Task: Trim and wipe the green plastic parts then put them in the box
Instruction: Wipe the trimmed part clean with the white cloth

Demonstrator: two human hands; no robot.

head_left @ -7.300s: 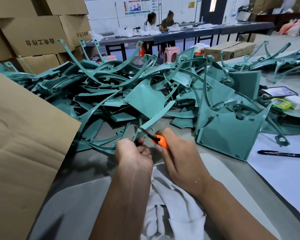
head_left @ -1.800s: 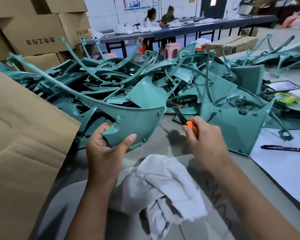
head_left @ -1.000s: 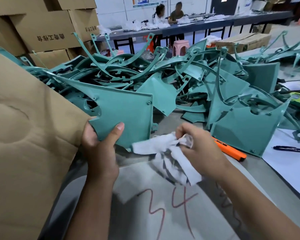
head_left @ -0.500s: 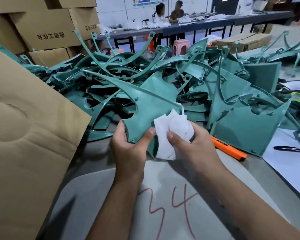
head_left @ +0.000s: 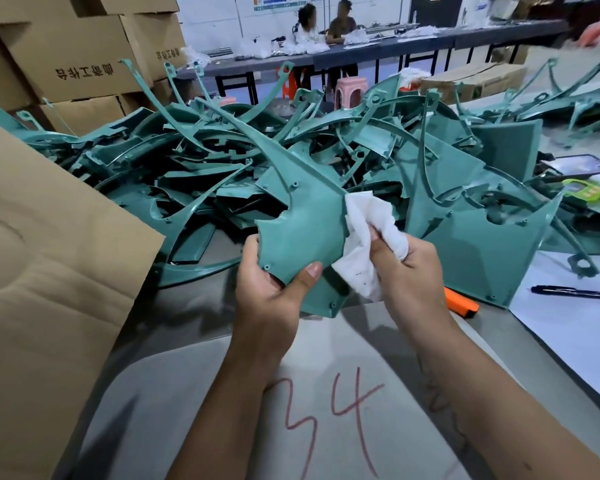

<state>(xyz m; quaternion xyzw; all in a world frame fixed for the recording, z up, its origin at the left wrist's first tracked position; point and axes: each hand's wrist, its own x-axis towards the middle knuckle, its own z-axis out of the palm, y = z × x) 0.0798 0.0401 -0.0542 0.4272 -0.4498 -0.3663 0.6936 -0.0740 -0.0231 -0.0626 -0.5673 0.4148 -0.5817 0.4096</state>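
Left hand [head_left: 267, 292] pinches the part [head_left: 305, 216] at its lower edge, thumb on the near face and fingers curled behind, so the part is held up off the table [head_left: 194, 306] in front of the pile [head_left: 326, 147]. Right hand [head_left: 409, 268] has its fingers bunched around the rag [head_left: 368, 230], which touches the part's right edge — wiping step, by the look of it. The part is a flat fan-shaped panel with a long thin arm running up and to the left; I'd judge it light, fairly stiff across the panel and springy along the arm. The smooth moulded face is probably a bit slick, so the pinch near the small screw bosses on the lower edge looks like the right hold. Grabbing the arm would likely let the panel swing and flex. Edges may carry flash, so watch the fingertips. The knife [head_left: 461, 303] lies on the table just right of the right wrist, partly hidden by it, not in hand. The box [head_left: 49, 258] is at left, with only its cardboard flap showing; can't see inside. Putting the part away means swinging the long arm clear of the pile — snag risk there. A pen [head_left: 575, 292] and sheet [head_left: 575, 327] sit far right, out of the way.
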